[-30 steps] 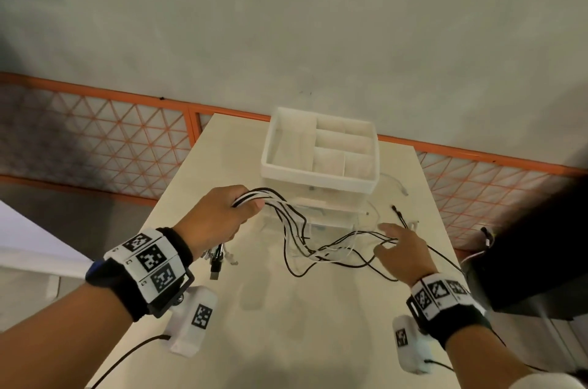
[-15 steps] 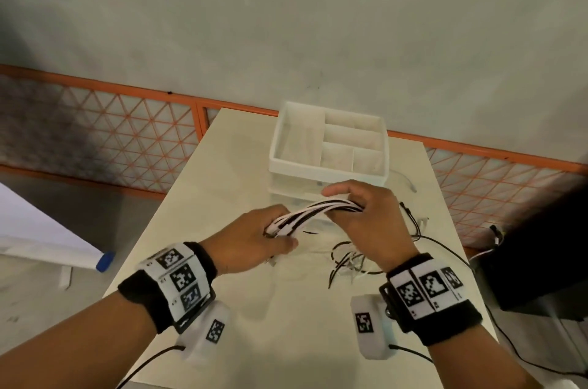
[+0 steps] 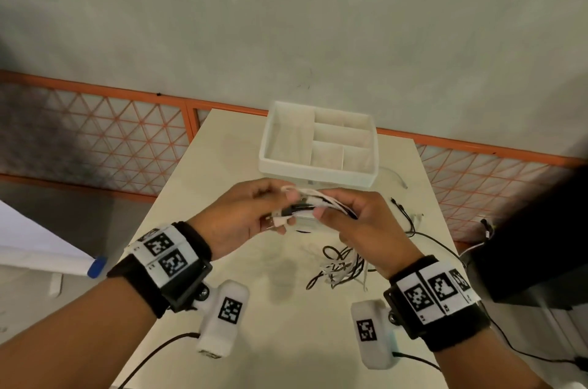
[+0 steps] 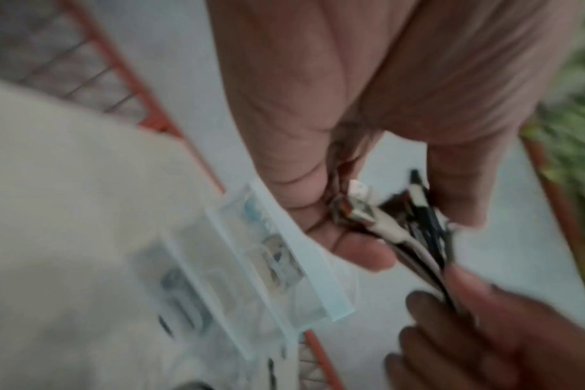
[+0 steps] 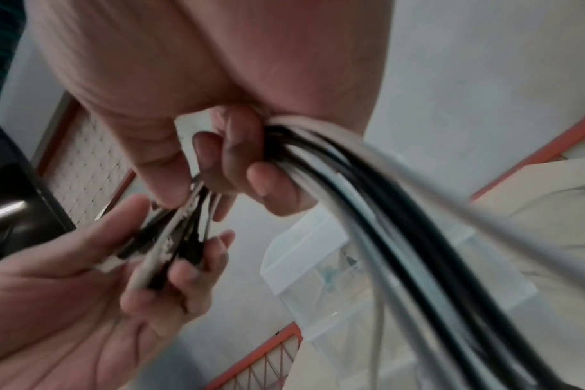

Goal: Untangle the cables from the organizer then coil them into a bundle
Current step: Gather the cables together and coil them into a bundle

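Cables (image 3: 318, 202), black and white mixed, are gathered as one bunch in the air between both hands, above the middle of the desk (image 3: 222, 166) and just in front of the white organizer (image 3: 318, 147) at its far edge. The left hand (image 3: 241, 217) has its fingers curled round the plug ends, and the right hand (image 3: 359, 223) pinches the same bunch a little further along; both grips are closed on the cables. Below the right hand the loose lengths hang down and lie in a tangle on the desk toward its right edge, apart from the organizer.

Coiling looks to be the step in hand. To do it well, the left hand should keep the plug ends level and tight while the right slides down the strands, drawing them up in even loops laid into the left palm. Any snarl in the trailing heap is best shaken free first, or the loops will likely come uneven.
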Available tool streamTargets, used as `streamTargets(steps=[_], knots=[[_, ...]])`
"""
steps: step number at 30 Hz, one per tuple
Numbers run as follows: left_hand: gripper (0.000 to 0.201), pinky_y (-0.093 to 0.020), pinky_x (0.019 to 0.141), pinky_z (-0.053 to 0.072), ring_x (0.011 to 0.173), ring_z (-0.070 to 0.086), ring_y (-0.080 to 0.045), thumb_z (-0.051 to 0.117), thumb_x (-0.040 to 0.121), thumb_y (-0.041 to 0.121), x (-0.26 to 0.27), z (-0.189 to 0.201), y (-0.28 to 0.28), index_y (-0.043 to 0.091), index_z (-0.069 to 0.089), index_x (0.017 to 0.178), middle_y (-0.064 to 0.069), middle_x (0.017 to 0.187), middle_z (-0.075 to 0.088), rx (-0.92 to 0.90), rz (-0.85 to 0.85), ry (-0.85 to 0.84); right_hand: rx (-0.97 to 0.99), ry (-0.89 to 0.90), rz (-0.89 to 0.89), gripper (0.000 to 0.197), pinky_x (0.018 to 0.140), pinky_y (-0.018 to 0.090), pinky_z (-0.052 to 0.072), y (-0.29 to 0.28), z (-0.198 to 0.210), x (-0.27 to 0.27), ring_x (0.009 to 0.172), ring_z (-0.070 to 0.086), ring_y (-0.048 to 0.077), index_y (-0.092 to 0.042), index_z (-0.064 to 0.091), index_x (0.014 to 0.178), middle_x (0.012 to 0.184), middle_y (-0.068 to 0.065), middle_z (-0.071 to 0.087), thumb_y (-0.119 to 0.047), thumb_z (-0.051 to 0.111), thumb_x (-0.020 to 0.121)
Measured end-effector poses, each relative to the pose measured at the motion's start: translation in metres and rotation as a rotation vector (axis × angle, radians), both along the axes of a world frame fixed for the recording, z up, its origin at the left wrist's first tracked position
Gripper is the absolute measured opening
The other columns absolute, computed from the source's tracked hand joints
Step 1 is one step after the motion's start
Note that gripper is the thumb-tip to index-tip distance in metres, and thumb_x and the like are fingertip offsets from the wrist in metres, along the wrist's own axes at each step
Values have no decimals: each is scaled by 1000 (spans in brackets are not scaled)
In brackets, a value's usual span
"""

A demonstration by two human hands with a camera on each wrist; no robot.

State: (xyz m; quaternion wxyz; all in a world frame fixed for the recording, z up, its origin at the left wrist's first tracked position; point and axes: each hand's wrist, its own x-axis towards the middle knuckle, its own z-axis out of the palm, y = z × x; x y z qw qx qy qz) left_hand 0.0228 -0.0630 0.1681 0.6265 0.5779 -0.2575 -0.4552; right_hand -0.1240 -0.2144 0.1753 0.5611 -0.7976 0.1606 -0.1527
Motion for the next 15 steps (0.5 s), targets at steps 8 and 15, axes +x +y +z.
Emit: streamTargets(steps=[8, 15], knots=[[69, -29, 55, 55, 68, 66, -19, 42, 87, 70, -13, 6, -15, 10, 70, 107, -11, 87, 70, -4, 152, 336, -13, -7, 116, 42, 57, 8, 40, 10, -2, -3, 53, 52, -2, -34, 58, 139, 61, -26, 63, -18, 61, 100], [41, -24, 44, 44, 45, 53, -10, 53, 95, 51, -29, 15, -27, 12, 66, 91, -8, 73, 67, 104, 123, 53, -209, 60, 187, 54, 88, 5, 43, 13, -11, 6, 106, 61, -15, -58, 36, 141, 110, -34, 67, -38, 62, 98]])
